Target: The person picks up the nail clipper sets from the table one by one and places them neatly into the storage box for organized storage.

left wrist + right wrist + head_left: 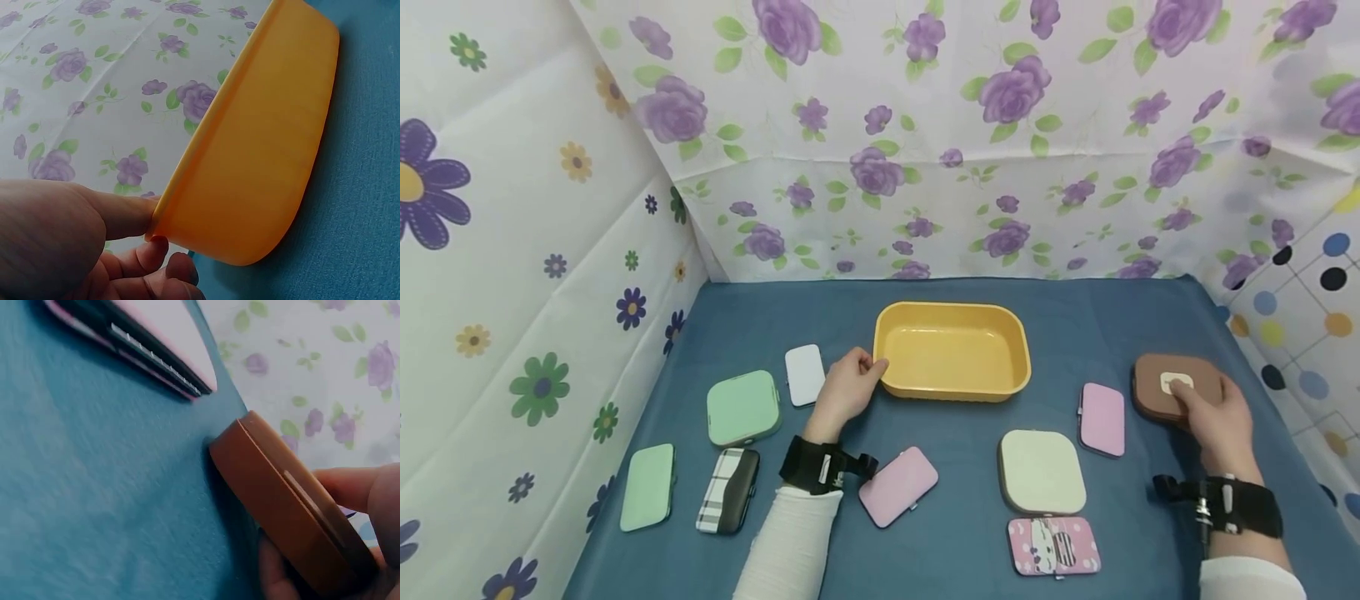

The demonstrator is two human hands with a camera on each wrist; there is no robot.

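Observation:
A yellow rectangular plastic tray sits on the blue cloth near its far edge. My left hand pinches the tray's rim at the left end, thumb over the edge and fingers beneath in the left wrist view. At the far right, my right hand grips a brown rounded-square case with a pale label, the thumb on its top. In the right wrist view, one edge of the brown case appears tipped up slightly; whether it is fully off the cloth I cannot tell. A pink case lies just left of it.
Left of the tray lie a white case, two green cases and a plaid-and-black case. In front are a pink case, a cream case and a pink cartoon-print case. Floral sheets wall the cloth.

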